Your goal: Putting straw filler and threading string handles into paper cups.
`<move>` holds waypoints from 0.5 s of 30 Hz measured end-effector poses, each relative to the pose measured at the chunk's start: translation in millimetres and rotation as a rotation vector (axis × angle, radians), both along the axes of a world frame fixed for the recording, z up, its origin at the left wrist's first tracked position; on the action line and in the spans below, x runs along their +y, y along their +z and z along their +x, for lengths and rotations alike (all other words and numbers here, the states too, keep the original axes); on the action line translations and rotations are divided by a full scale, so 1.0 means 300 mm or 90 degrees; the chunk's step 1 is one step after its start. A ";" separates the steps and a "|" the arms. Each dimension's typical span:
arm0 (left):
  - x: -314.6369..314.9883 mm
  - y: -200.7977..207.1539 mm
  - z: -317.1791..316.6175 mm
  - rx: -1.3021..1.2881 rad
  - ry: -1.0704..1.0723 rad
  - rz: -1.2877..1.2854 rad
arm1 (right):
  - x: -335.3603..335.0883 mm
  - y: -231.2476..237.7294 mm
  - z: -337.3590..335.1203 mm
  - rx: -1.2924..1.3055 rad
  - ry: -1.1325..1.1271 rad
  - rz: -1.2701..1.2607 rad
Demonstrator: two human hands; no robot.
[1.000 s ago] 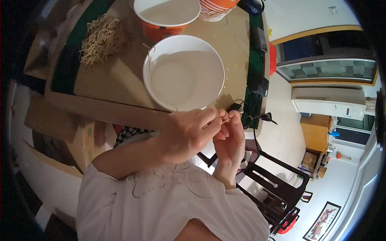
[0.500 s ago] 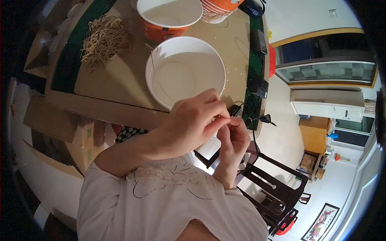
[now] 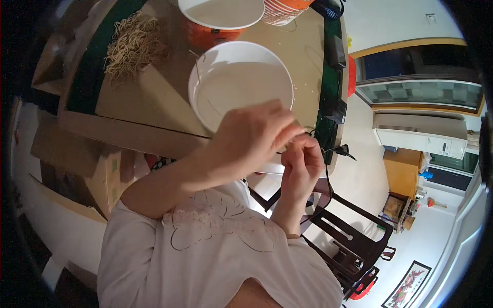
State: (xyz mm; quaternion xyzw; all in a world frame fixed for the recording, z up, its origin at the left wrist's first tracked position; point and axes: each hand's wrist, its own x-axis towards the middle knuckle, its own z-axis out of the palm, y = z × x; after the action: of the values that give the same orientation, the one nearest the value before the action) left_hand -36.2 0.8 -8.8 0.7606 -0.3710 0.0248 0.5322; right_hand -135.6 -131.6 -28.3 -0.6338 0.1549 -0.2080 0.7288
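Fingertip to fingertip, my left hand point(image 3: 251, 136) and my right hand point(image 3: 304, 160) meet just in front of the white bucket point(image 3: 257, 77). Both hands are closed in a pinch; what they hold, if anything, is too small and blurred to make out. My left hand overlaps the bucket's near rim in the picture. The bucket's open mouth faces up, and a thin tan cord point(image 3: 198, 72) hangs over its left rim with a fine strand trailing inside. A tangled bundle of tan cord point(image 3: 136, 45) lies on the table to the left.
Behind the white bucket stands an orange bucket point(image 3: 213, 35) with a white rim, and beside it an orange stack of buckets point(image 3: 285, 11). Black adapters point(image 3: 336, 110) and cables run along the table's right edge. A dark chair point(image 3: 354, 226) stands right, a cardboard box point(image 3: 105, 179) left.
My left hand has lifted slightly up and is now blurred by motion. The right hand has shifted a little right, still meeting it. The whole view has shifted slightly.
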 end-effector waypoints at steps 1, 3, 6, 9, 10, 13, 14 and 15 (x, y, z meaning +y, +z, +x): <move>0.001 -0.008 0.021 -0.003 0.007 0.011 | -0.014 -0.012 0.009 0.002 -0.006 0.010; 0.008 -0.021 0.054 -0.011 0.031 0.024 | -0.039 -0.038 0.027 0.032 -0.020 0.042; 0.011 -0.024 0.060 -0.049 0.012 0.132 | -0.049 -0.080 0.050 0.069 -0.016 0.029; 0.011 -0.015 0.057 -0.009 -0.026 0.233 | -0.052 -0.105 0.066 0.071 -0.013 0.023; 0.012 -0.010 0.058 0.009 -0.036 0.267 | -0.054 -0.108 0.071 0.086 -0.014 0.020; 0.007 0.004 0.061 0.063 -0.039 0.290 | -0.058 -0.115 0.087 0.083 -0.009 0.021; 0.003 0.008 0.060 0.042 -0.017 0.286 | -0.060 -0.116 0.093 0.073 -0.007 0.021; -0.002 0.010 0.060 0.005 0.020 0.254 | -0.060 -0.118 0.098 0.073 -0.004 0.021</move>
State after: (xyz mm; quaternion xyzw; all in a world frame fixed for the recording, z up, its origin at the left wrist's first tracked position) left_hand -18.3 0.3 -5.9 0.8567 -0.3545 -0.0435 0.3722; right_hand -106.0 -149.7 -63.7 -0.6317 0.2020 -0.1713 0.7286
